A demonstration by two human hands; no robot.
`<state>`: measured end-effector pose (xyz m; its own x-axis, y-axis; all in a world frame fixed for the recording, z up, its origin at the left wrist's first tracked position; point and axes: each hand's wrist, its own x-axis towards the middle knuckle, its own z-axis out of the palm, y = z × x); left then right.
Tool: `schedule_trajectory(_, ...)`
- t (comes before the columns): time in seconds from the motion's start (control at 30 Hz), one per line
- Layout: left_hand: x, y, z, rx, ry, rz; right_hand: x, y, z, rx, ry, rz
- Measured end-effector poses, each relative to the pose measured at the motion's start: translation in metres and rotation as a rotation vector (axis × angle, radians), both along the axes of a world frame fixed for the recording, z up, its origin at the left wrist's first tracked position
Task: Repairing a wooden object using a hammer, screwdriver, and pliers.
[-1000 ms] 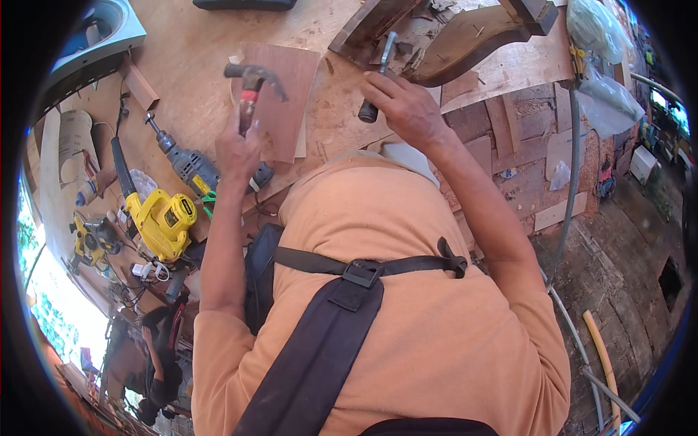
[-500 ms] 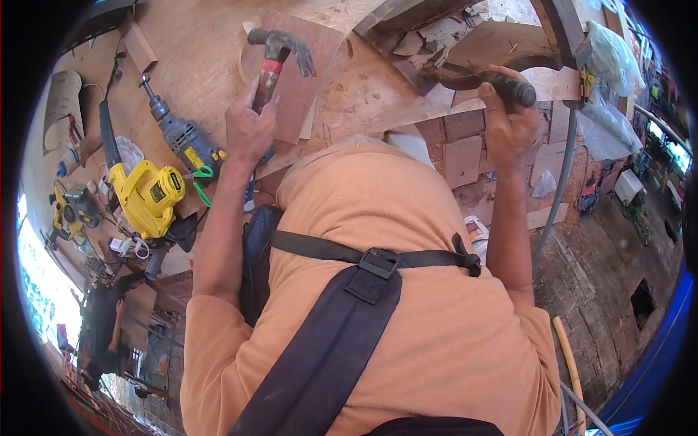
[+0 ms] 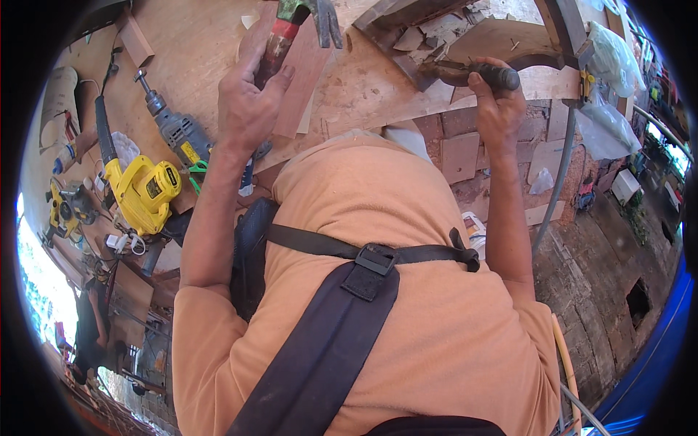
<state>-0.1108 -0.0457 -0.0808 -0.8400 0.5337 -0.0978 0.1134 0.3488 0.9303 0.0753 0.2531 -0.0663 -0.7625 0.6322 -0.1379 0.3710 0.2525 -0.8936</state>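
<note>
the left hand [image 3: 251, 105] grips a claw hammer [image 3: 283, 33] left of the wooden frame [image 3: 494, 45]; the right hand [image 3: 502, 109] clasps a black-handled tool [image 3: 500, 76], likely a chisel, by the frame's near edge. control calls for a steady tool, hammer face square to its butt.

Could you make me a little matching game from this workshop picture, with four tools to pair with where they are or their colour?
Column one:
1. claw hammer
2. power drill
3. blower
4. chisel

Column two:
A. mostly bright yellow
B. held in the right hand
C. mostly grey
D. held in the left hand

Right pairs: 1-D, 2-C, 3-A, 4-B.
</note>
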Motion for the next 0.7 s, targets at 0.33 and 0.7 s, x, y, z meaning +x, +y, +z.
schedule_trajectory(0.33,-0.007,0.086,0.103,0.188,0.353,-0.248,0.001,0.009,-0.007,0.027,0.054,0.005)
schedule_trajectory(0.7,-0.025,0.154,0.11,-0.235,0.409,-1.062,-0.001,0.011,-0.009,0.272,0.05,0.093)
